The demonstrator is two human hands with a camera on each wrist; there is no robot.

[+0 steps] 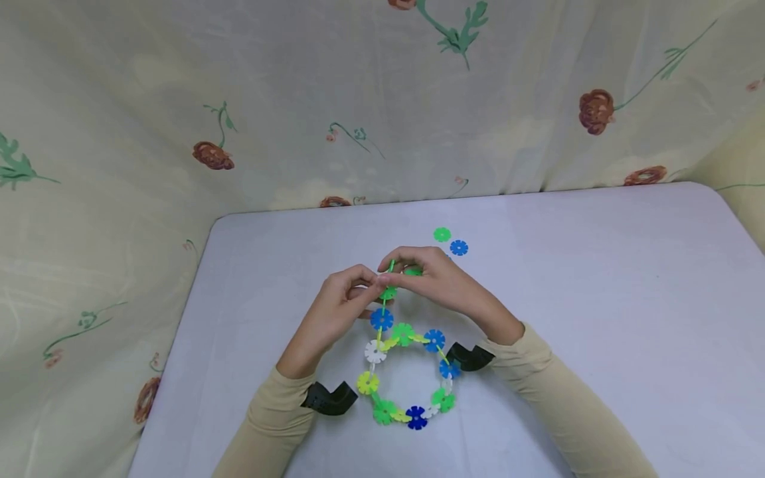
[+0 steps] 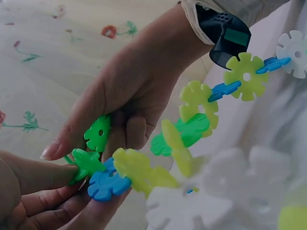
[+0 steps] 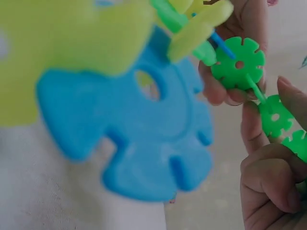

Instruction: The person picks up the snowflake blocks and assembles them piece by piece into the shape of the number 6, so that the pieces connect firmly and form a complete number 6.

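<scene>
A chain of flower-shaped notched discs in blue, green, yellow and white forms a ring (image 1: pixel 416 418) on the table, with a tail rising to the hands. My left hand (image 1: pixel 337 305) pinches a green disc (image 3: pixel 239 64) near the end of this tail, just above a blue disc (image 1: pixel 382 319). Close against it, my right hand (image 1: pixel 439 279) pinches another green disc (image 3: pixel 273 116) that meets the chain's end. One more green disc (image 1: pixel 412 271) is tucked within the right hand's fingers. Fingers partly hide where the end pieces join.
Beyond the right hand, a loose green disc (image 1: pixel 442 234) and a loose blue disc (image 1: pixel 459 247) lie on the white table (image 1: pixel 597 279). A flowered curtain (image 1: pixel 418 133) hangs behind the table's far edge. Black camera mounts (image 1: pixel 330 399) sit at both wrists, close to the ring.
</scene>
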